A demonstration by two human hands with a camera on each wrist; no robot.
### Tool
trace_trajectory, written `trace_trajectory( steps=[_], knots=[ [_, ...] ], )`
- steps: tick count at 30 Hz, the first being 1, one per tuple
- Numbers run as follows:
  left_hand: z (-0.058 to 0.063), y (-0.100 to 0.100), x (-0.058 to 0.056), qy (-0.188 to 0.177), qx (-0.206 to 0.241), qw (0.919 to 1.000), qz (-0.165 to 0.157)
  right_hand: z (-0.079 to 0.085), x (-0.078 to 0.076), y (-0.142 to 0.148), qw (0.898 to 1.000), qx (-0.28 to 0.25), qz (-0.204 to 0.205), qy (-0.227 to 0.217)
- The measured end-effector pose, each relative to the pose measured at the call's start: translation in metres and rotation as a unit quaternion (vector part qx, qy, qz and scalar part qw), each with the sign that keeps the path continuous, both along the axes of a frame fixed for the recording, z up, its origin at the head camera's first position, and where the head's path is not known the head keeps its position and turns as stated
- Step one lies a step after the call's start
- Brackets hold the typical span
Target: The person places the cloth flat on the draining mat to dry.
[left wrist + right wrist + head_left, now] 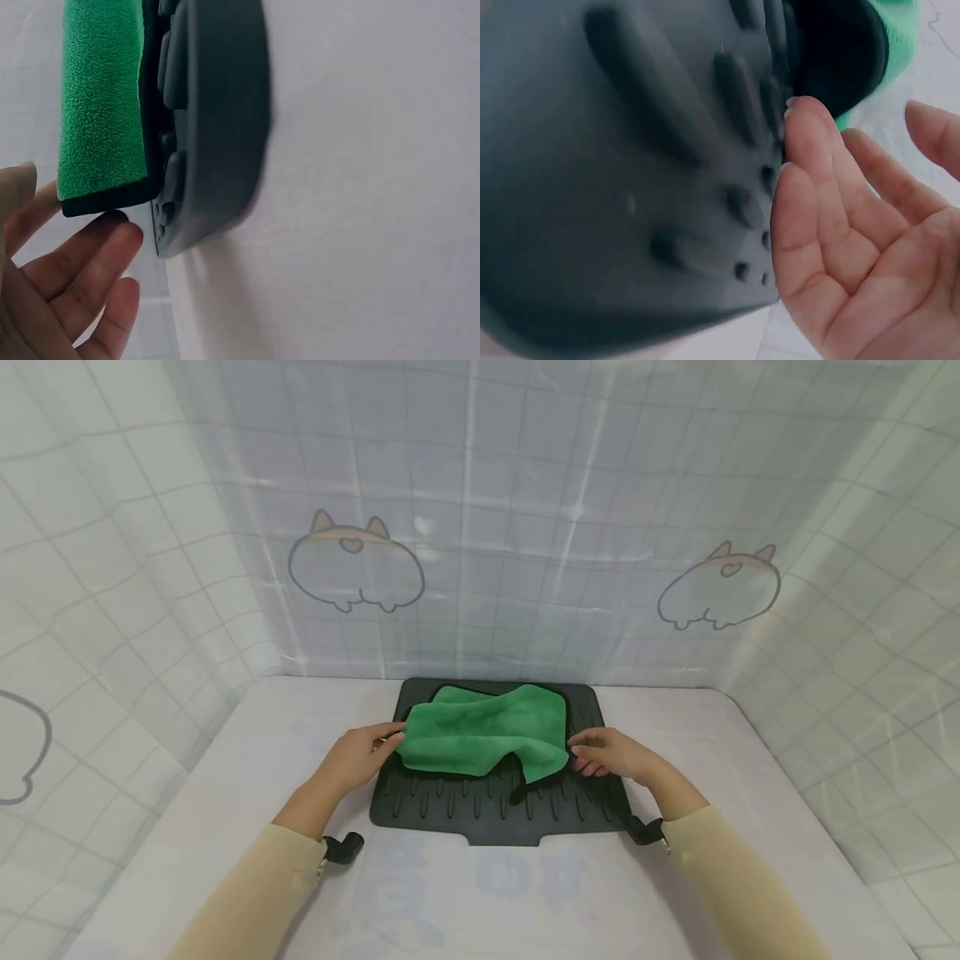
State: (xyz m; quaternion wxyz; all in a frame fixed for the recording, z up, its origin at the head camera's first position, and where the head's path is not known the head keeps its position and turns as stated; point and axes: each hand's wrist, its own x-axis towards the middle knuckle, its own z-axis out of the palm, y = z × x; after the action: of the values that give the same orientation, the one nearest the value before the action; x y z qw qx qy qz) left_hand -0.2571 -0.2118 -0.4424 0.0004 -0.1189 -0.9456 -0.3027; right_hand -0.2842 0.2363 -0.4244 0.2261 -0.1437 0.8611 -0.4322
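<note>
Left hand (pixel 358 758): fingers loosely extended, tips at the left edge of the green cloth (pixel 483 731). The head view suggests thumb and forefinger closing on the corner, but the left wrist view shows the fingers (pixel 90 262) just under the dark-edged corner (pixel 101 199) with a sliver of gap; contact or pinch cannot be told for certain, and nothing is lifted.

Right hand (pixel 611 754): palm open, fingers relaxed, tips at the cloth's lower right flap. In the right wrist view the fingertips (pixel 802 120) lie against the ribbed surface of the black mat (pixel 630 187); it holds nothing.

Green cloth: plush microfibre with a dark reverse, lying rumpled on the rear half of the black mat, one flap hanging toward the person at right. Judged light, soft and limp, non-fragile; it will sag and fold when raised, so the two side corners nearest the hands are the sensible holds. Long axis runs left to right across the mat; the drooping flap points toward the person.

Black mat (pixel 495 806): ribbed, rubbery-looking, flat on the white table (pixel 225 810), long side parallel to the cloth.

Surround: white gridded curtain (pixel 525 527) with cartoon outlines.
</note>
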Motion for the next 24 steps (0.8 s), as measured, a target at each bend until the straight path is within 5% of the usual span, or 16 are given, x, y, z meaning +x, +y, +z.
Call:
trace_trajectory(
  steps=[7,17,24],
  knots=[
    [-0.005,0.001,0.004,-0.030,0.040,0.9985,-0.024,-0.010,0.009,-0.010,0.999,-0.038,-0.005,0.027],
    [-0.005,0.010,0.007,0.015,0.062,0.9979,-0.011,-0.009,0.012,-0.016,0.984,-0.056,-0.105,0.130],
    [-0.002,0.017,0.009,0.036,0.078,0.9963,-0.010,-0.008,0.011,-0.011,0.975,-0.109,-0.130,0.141]
  ],
)
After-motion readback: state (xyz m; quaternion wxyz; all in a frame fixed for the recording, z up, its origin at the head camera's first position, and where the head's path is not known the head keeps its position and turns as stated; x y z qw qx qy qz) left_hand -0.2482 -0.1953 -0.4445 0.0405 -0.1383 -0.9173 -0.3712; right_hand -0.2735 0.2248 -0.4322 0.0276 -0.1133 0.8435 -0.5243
